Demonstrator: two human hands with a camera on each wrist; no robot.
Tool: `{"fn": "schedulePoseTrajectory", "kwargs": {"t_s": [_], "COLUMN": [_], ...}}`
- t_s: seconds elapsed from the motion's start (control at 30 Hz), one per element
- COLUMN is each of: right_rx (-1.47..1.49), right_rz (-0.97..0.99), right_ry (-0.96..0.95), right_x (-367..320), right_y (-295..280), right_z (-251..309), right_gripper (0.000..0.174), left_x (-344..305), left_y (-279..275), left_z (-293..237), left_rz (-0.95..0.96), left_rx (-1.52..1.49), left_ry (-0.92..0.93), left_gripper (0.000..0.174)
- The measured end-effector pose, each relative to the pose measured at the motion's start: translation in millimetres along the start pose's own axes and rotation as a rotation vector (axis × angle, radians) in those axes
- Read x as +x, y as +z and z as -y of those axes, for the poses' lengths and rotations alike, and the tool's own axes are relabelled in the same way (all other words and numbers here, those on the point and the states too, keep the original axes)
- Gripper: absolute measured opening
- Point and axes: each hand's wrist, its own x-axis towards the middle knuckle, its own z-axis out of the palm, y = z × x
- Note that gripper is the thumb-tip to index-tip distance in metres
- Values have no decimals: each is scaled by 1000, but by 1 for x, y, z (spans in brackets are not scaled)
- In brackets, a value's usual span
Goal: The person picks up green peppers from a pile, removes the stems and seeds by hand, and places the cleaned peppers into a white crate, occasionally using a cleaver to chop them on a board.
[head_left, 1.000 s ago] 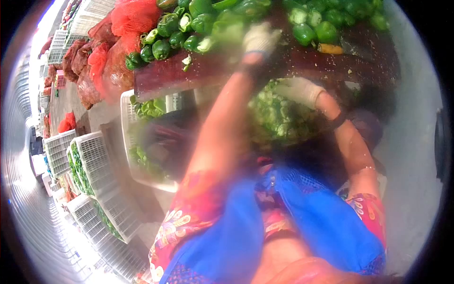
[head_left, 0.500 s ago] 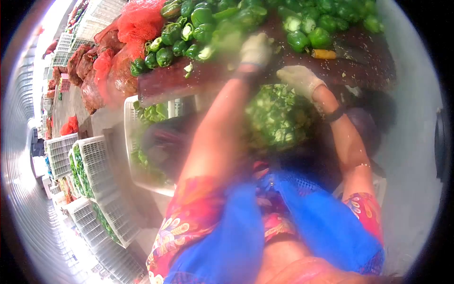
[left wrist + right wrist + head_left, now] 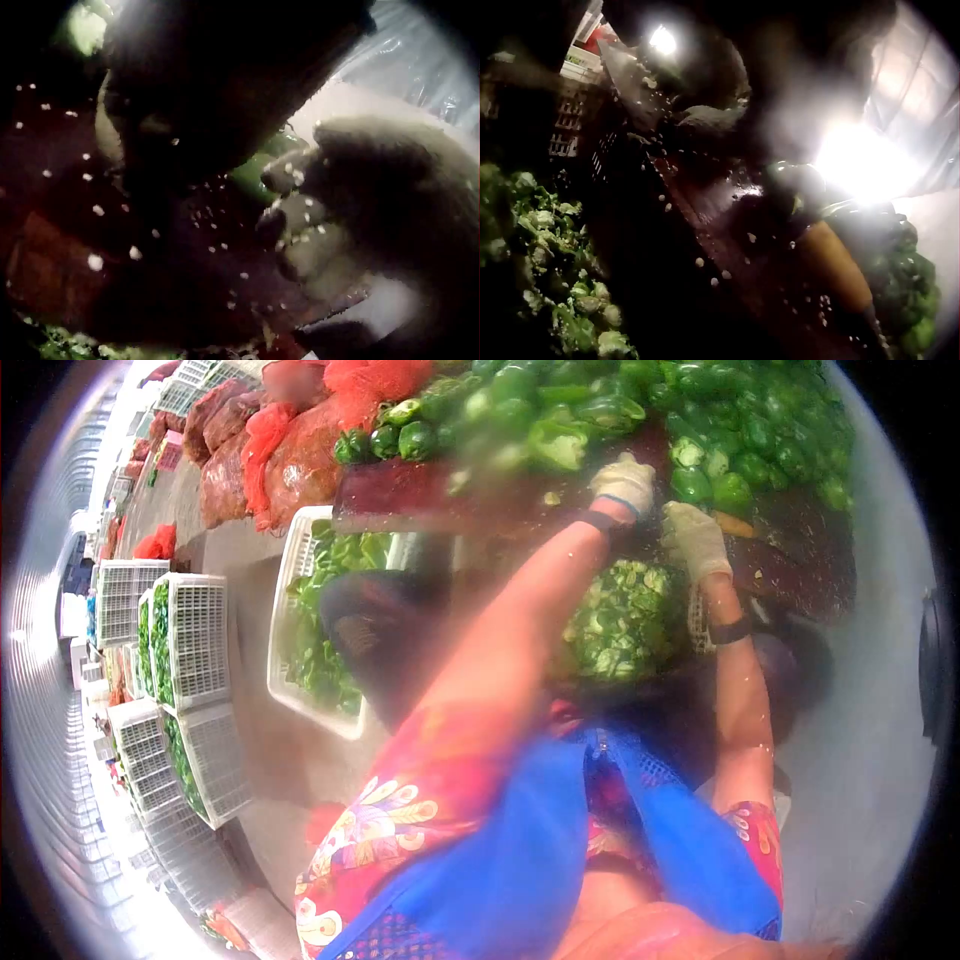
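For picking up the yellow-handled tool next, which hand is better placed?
Probably the right hand: it lies nearer the yellow-handled tool, while the left hand is farther off to the left.

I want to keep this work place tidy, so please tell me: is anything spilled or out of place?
Yes, pale seeds are scattered loose over the dark red tabletop, probably spilled from cut peppers. An orange handle also lies beside the pepper pile, perhaps misplaced.

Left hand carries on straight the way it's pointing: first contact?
Probably the green peppers piled just beyond the left hand; depth is unclear, so it might pass above them.
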Motion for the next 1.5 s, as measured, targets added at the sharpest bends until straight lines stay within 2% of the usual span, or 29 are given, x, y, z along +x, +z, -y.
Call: {"fn": "schedulePoseTrajectory", "kwargs": {"t_s": [0.03, 0.1, 0.2, 0.23, 0.3, 0.37, 0.47, 0.5, 0.53, 0.57, 0.6, 0.63, 0.67, 0.7, 0.73, 0.77, 0.83, 0.9, 0.93, 0.97, 1.0, 1.07, 1.1, 1.13, 1.17, 1.23, 1.33, 1.43, 1.5], "right_rx": [-1, 191, 383, 383, 920, 904, 861, 835, 837, 848, 861, 871, 862, 852, 860, 869, 879, 891, 891, 926, 958, 955, 959, 959, 968, 973, 1024, 1070, 1142], "right_rz": [5, -60, -159, -159, -59, -52, -19, 0, 8, 19, 28, 30, 25, 18, 12, 71, 119, 152, 146, 148, 153, 153, 151, 148, 111, 71, -12, -53, -31], "right_ry": [-9, 169, 146, 147, 840, 821, 817, 842, 845, 823, 800, 803, 776, 752, 759, 778, 803, 796, 799, 777, 754, 738, 717, 718, 734, 749, 876, 877, 745], "right_x": [3, 10, 15, 13, 8, 4, 5, 6, 5, 3, 3, 2, 1, 0, -1, -1, -1, 1, 3, 6, 7, 14, 17, 18, 17, 16, 10, 13, 11], "right_y": [-2, -5, 6, -4, -35, -26, -23, -23, -22, -21, -18, -18, -22, -24, -26, -28, -33, -38, -37, -37, -36, -40, -41, -42, -44, -47, -47, -54, -51], "right_z": [-1, -3, -24, 4, 95, 98, 107, 108, 103, 95, 90, 95, 105, 114, 118, 121, 133, 147, 146, 145, 145, 149, 150, 152, 153, 142, 121, 126, 122], "right_gripper": [13, 17, 19, 19, 27, 31, 34, 33, 33, 33, 33, 33, 33, 34, 34, 34, 35, 37, 37, 37, 38, 38, 37, 37, 36, 36, 32, 30, 30], "left_x": [-10, -21, -26, -30, -45, -55, -69, -76, -83, -111, -105, -146, -153, -160, -184, -193, -207, -224, -217, -213, -191, -162, -136, -110, -80, -46, 1, 13, 15], "left_y": [-2, -8, 6, 5, 1, -3, -25, -49, -55, -97, -113, -150, -173, -187, -209, -219, -219, -227, -214, -202, -193, -184, -171, -140, -107, -81, -44, -33, -31], "left_z": [-1, 1, 20, 25, 34, 49, 82, 90, 116, 117, 158, 170, 196, 237, 255, 282, 359, 322, 326, 299, 277, 183, 157, 135, 132, 76, 73, 71, 69], "left_rz": [-6, -4, -44, -50, -65, -85, 43, 122, 20, -26, 109, -165, -29, -133, -105, -103, 108, 254, 118, -154, -171, -61, 29, -149, -178, -182, -88, -260, -138], "left_rx": [-3, -99, -142, -154, -105, -59, 25, 77, 27, -5, 21, 237, 333, 19, -144, 16, 174, 390, 462, 354, 260, -88, 218, -28, -66, 51, 147, 173, 118], "left_ry": [-8, 58, 28, -1, -22, -49, 27, 11, 40, -69, -88, 233, 85, -197, -274, -369, -500, -480, -392, -210, -175, 121, 121, 9, 137, -129, -157, -250, -431], "left_gripper": [34, 36, 39, 39, 37, 36, 32, 32, 32, 33, 37, 40, 44, 46, 47, 44, 40, 40, 42, 42, 40, 43, 41, 38, 41, 41, 34, 35, 40]}}
